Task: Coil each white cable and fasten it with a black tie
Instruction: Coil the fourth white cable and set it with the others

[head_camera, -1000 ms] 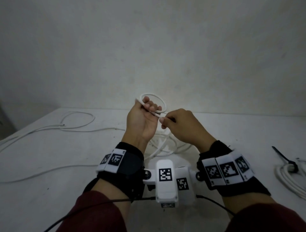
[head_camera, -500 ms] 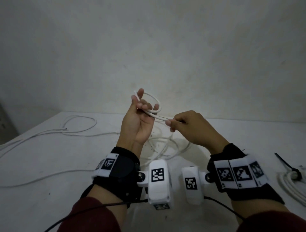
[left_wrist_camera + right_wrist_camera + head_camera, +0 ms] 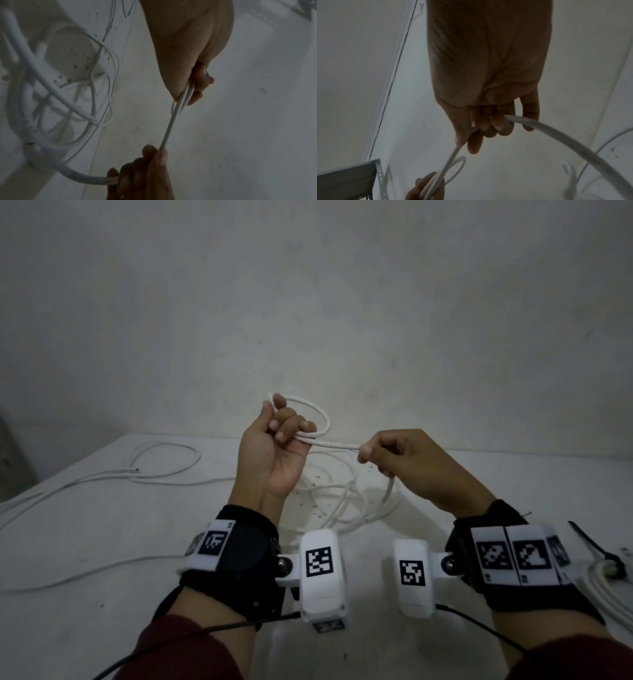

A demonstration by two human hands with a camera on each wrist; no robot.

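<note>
White cable: thin round white plastic cable (image 3: 330,442), one small loop already made and held up above the pale worktop (image 3: 102,529), the rest trailing down in a loose tangle (image 3: 342,494) on the surface below the hands
Left hand: left hand (image 3: 274,450) raised, palm toward the head camera, its fingers (image 3: 284,429) curled round the gathered strands at the base of the loop; the loop stands out past the fingertips, up and to the right
Right hand: right hand (image 3: 407,460) level with the left and near it on the right, thumb and forefinger pinching the same cable, the other fingers curled round it where it leaves downward toward the tangle
Key relation: a short straight run of cable spans the gap between the hands, long axis nearly horizontal, left to right, taut in the left wrist view (image 3: 169,121)
Nearer hand: the right holds the free length, so I judge it would swing the next turn up and across to the left, which acts as the anchor
Risk: the tangle may snag as slack is drawn up
Already done: a coiled white cable bundle (image 3: 609,587) with a black tie (image 3: 592,546) lies at the right edge
Still loose: another white cable (image 3: 164,460) lies uncoiled far left
</note>
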